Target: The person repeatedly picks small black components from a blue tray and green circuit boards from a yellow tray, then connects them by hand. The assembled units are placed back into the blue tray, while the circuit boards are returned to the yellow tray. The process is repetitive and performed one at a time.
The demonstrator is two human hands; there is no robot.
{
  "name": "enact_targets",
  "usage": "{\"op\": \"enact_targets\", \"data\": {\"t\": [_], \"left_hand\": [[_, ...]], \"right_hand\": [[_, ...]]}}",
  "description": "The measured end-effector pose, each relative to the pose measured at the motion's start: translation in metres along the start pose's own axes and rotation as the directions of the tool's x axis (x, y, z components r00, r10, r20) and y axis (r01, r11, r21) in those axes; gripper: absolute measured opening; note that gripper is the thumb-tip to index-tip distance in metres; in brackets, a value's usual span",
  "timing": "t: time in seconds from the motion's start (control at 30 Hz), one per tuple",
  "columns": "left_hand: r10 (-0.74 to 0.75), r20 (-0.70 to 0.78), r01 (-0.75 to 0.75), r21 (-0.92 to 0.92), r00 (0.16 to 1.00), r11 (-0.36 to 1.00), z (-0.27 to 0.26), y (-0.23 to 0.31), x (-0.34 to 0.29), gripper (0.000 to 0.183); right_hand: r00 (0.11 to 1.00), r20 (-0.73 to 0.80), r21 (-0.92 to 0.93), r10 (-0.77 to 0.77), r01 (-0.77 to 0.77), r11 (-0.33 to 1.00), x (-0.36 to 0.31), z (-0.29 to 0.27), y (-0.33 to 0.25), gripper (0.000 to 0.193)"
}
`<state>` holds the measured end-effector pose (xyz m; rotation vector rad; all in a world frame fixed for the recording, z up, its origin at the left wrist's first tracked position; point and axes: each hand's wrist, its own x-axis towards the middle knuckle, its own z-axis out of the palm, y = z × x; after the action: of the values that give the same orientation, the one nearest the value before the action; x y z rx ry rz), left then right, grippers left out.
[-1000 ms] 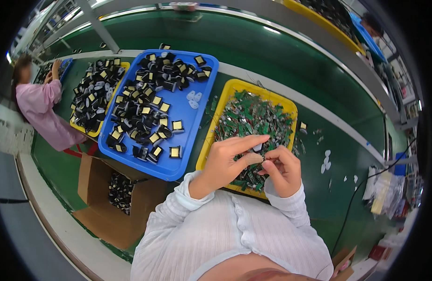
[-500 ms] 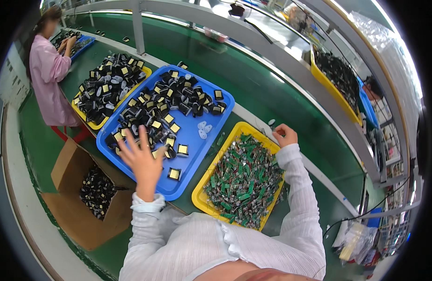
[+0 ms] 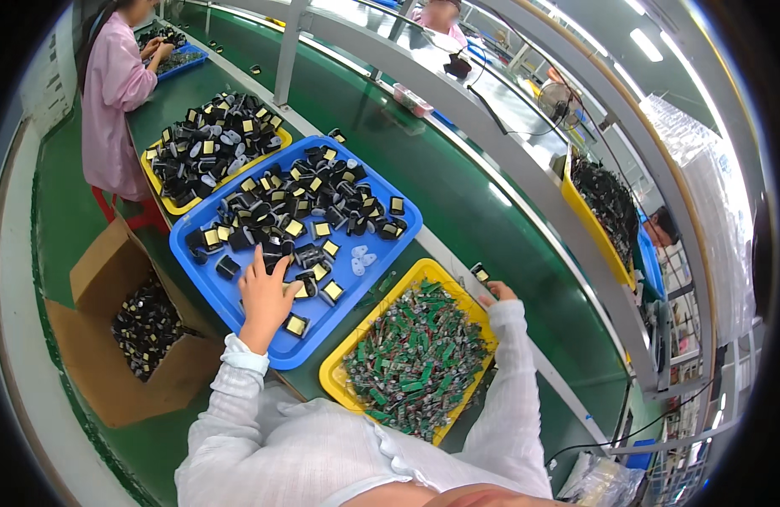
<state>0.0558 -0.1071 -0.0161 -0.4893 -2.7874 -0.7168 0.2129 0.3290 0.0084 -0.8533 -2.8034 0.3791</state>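
Note:
My left hand [image 3: 267, 297] reaches over the blue tray [image 3: 187, 269], its fingers apart and their tips against black plastic parts with yellow square faces [image 3: 295, 226]. No part is visibly gripped there. My right hand [image 3: 500, 296] is at the far right corner of the yellow tray of green circuit boards [image 3: 407, 355], its fingers curled. Whatever they hold, if anything, is hidden. Just beyond these fingertips lies a single black part [image 3: 480, 272] with a yellow face. A few pale translucent oval pieces [image 3: 361, 262] lie in the blue tray's right side.
Another yellow tray [image 3: 172, 206] heaped with black parts adjoins the blue one. An open cardboard box [image 3: 111, 291] of black parts stands at lower left. A metal rail [image 3: 567, 389] borders the green belt [image 3: 525, 279]. A person in pink [image 3: 115, 93] works at far left.
My left hand has settled lower onto the parts, its fingers less spread. The right hand sits lower beside the yellow tray's corner. The whole view has shifted.

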Motion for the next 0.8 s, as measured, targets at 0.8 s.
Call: {"op": "enact_targets", "data": {"t": [0.8], "left_hand": [[0.134,-0.018,-0.135,-0.132,0.991,0.982,0.001,-0.009,0.002,0.032]], "right_hand": [[0.958,-0.207,0.411,-0.197,0.268,0.871,-0.136,0.023,-0.077,0.024]]}}
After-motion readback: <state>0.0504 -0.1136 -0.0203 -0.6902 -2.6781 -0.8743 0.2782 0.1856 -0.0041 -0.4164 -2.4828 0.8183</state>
